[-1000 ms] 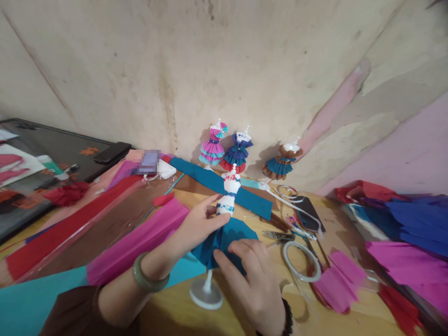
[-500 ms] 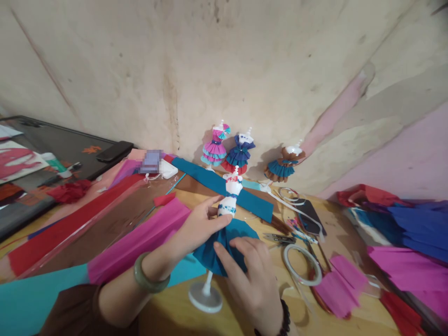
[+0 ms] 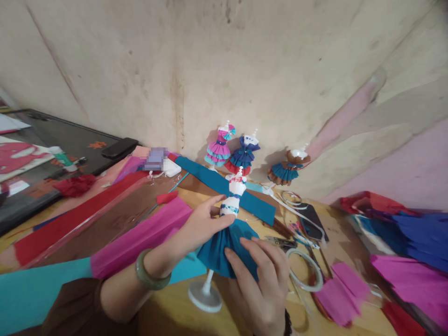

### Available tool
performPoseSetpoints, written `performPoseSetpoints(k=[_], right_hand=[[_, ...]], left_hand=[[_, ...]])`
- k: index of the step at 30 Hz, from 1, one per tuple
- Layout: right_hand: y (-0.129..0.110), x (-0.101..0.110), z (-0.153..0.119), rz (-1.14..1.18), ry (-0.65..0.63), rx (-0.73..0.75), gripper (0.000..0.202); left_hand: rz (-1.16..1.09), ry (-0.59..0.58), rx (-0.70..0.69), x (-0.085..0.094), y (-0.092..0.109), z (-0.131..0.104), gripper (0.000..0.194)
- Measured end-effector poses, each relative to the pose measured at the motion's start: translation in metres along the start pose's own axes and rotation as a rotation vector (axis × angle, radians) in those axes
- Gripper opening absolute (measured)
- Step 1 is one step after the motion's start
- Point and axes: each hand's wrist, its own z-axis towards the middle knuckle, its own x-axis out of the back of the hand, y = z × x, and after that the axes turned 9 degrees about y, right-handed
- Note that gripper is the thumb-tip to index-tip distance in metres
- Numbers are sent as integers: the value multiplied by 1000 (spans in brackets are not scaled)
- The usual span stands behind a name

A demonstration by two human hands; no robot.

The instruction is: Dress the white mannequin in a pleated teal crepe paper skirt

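"Progress on the white mannequin (image 3: 237, 189)?"

"Partway, I'd judge. It stands mid-table on its round base (image 3: 205, 301), with a teal skirt (image 3: 213, 252) gathered below the waist. Above that, the torso is mostly white with coloured bands, while 3 dressed forms (image 3: 243, 156) near the wall (image 3: 140, 70) wear tops too, so a bodice looks left to do. Whether the skirt is fastened, I can't tell."

"Hands?"

"Left hand (image 3: 206, 224) grips the hips, thumb in front. Right hand (image 3: 264, 284) rests loosely spread fingers on the skirt; whether they pinch a fold, I can't tell."

"Room?"

"Tight rightward: the tape ring (image 3: 318, 275) sits just beside that hand. A teal strip (image 3: 206, 175) lies behind, a pink sheet (image 3: 171, 219) leftward. Easiest space seems in front of the base."
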Motion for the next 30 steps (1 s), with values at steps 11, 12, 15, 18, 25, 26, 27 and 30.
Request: performPoseSetpoints(k=[11,12,15,18,25,26,27,30], right_hand=[[-5,1,-1,82,28,18,15],[-5,1,-1,97,22,19,15],[-3,1,-1,162,-23,-10,16],[-1,-1,-2,183,-58,-108,17],[-3,2,5,128,-49,-22,29],[-3,2,7,135,-57,-4,30],[-3,3,7,142,-61,20,32],[-2,3,4,130,-32,83,25]], left_hand=[[-16,65,25,0,1,1,71],[-16,68,28,0,0,1,72],[-20,80,17,0,-3,2,72],[-28,88,10,1,-5,4,71],[-6,89,-16,2,-4,4,69],[-2,91,-15,2,-4,4,68],[-1,95,-13,3,-4,4,68],[-2,100,-11,3,-3,4,69]])
